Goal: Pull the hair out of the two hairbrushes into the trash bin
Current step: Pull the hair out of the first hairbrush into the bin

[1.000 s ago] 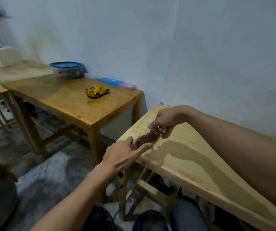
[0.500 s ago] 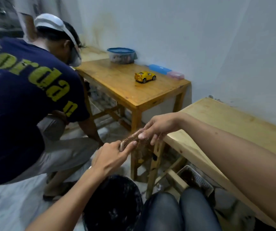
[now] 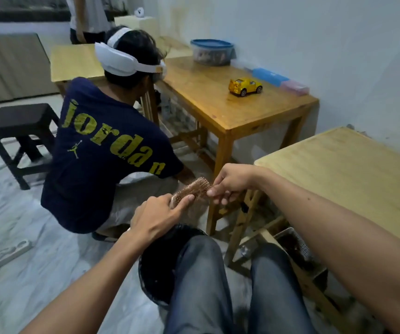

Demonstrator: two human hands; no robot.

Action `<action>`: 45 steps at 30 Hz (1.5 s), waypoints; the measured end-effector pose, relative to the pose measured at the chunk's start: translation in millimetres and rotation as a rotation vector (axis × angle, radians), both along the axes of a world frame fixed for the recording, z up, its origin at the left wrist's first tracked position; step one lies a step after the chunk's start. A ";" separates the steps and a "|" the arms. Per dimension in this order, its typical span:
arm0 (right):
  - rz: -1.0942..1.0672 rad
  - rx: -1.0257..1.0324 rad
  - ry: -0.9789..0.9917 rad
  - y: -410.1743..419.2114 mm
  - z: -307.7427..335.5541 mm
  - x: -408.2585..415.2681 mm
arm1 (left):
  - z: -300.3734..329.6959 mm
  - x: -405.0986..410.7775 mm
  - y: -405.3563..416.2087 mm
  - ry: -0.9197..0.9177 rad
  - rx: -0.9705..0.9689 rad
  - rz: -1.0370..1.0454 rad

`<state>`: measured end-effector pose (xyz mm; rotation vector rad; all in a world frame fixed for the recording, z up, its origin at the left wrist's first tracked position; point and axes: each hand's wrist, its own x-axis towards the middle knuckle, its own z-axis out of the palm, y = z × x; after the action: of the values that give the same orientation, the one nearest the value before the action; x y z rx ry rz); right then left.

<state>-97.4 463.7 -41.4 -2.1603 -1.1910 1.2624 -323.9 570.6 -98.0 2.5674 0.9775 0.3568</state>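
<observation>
Now, line by line:
Hairbrush: the hairbrush (image 3: 190, 190) sits in mid-air at the centre of the frame, bristle face turned up toward the camera, slanting from lower left to upper right.
Left hand: the left hand (image 3: 156, 216) grips the lower-left end, thumb laid along the edge; the handle is hidden inside the fist.
Right hand: the right hand (image 3: 230, 183) pinches at the upper-right tip of the bristle pad, fingers drawn together on what is probably a tuft of hair, too fine to make out.
Handling: the brush looks light and rigid, with springy pins; hair would be soft, tangled and clingy, best taken near the pin roots and drawn along the pins.
Trash bin: the trash bin (image 3: 155, 268) stands on the floor in the lower centre, beside the knee, roughly beneath the brush.
Second brush: not visible.
Table: the pale table (image 3: 353, 169) lies at right, just beyond the right forearm.
</observation>
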 end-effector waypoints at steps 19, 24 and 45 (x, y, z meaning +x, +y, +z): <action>-0.108 -0.031 0.481 24.4 -129.0 -33.3 | -80.1 -61.4 -13.4 0.153 -0.227 0.295; -0.290 0.003 0.459 20.5 -138.3 -33.8 | -80.5 -75.2 -25.9 0.172 -0.232 0.354; 0.046 -0.051 0.478 35.9 -158.7 -93.4 | -87.3 -110.2 -50.2 0.207 -0.170 0.601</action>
<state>-190.8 499.5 -200.1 -1.7238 -1.0156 1.7187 -434.1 520.3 -185.3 2.1413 1.7714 0.1490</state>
